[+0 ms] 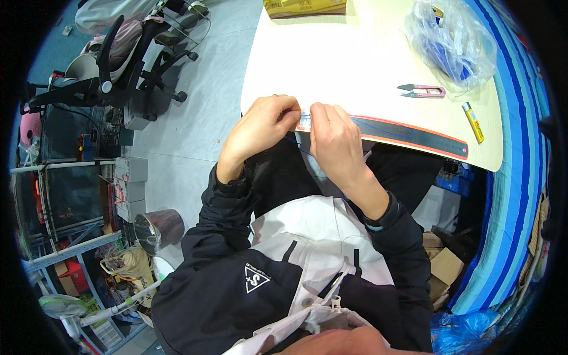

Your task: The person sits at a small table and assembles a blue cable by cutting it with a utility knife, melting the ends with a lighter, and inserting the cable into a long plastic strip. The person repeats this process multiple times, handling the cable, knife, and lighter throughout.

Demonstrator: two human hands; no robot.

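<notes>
At the table's front edge, my left hand (261,131) is closed, thumb and fingers pinched together. Just to its right is my right hand (338,137), its fingers curled down beside the ruler's left end. Whatever small thing is between the fingertips is hidden. A long dark ruler (435,142) with an orange-red border lies along the front edge, running out to the right from under my right hand. Thin blue thread (408,128) loops over the ruler, and a blue strand also dangles below the table edge between my hands.
Pink-handled thread snips (429,91) and a small yellow tube (473,122) lie on the right of the table (331,65). Behind them sits a clear plastic bag (452,44); a yellow package (305,7) is at the far edge. An office chair (106,77) stands left.
</notes>
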